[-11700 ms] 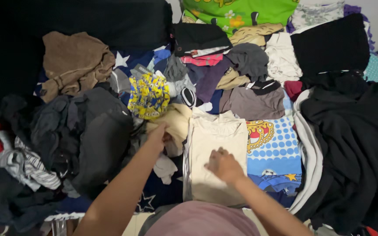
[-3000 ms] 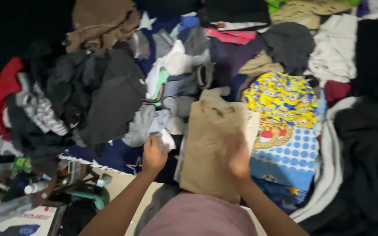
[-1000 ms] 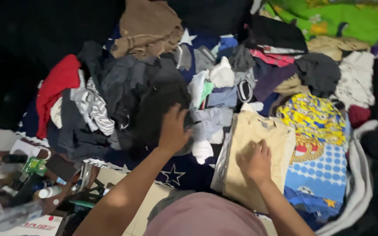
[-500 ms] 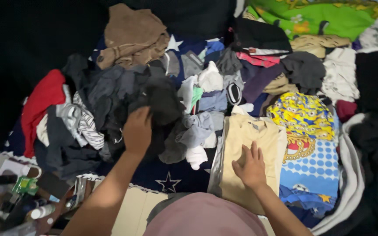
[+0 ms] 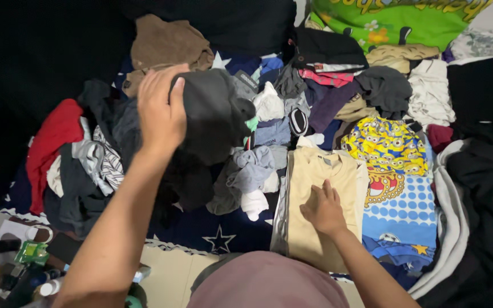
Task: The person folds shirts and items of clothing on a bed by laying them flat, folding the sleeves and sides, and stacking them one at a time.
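Left hand [image 5: 161,111] grips a dark grey garment [image 5: 212,114], lifted above the clothes pile [image 5: 98,154] — its lower part hangs down into the heap, so its shape is hard to make out. Right hand [image 5: 323,208] lies flat, fingers spread, on the folded beige shirt [image 5: 315,194] atop the blue star-print sheet [image 5: 212,239]. Bottom left — small bottles and a green packet [image 5: 32,252], dim and partly cut off by the frame edge.
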